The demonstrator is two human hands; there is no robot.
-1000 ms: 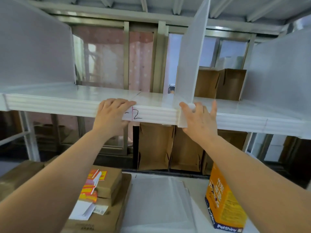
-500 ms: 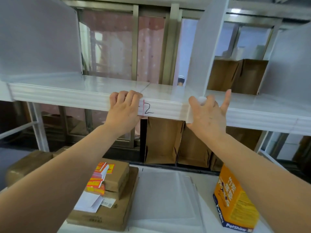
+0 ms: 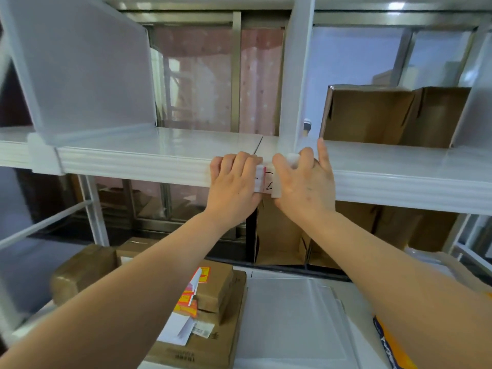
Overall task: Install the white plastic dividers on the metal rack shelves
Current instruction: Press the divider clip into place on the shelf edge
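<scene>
Hands sit almost together on the front lip of the white shelf point(image 3: 133, 162); half a second ago they were well apart, with the handwritten mark point(image 3: 269, 183) plain between them. That mark now shows only in the narrow gap between the thumbs.

The left hand point(image 3: 234, 187) has its fingers curled over the shelf lip, gripping it, much as before. The right hand point(image 3: 303, 182) has come in beside it, fingers and thumb wrapped round the clip point(image 3: 292, 158) at the foot of the divider point(image 3: 295, 75), with its outermost finger raised straight. The divider stands upright on the shelf directly above the right hand, seen edge-on, and has shifted toward the left hand.

A second divider point(image 3: 87, 70) stands well out beyond the left hand. Cardboard boxes point(image 3: 372, 115) sit on the shelf behind the right hand. White sheets point(image 3: 287, 328) lie below both forearms, and brown parcels point(image 3: 213, 342) lie under the left forearm.
</scene>
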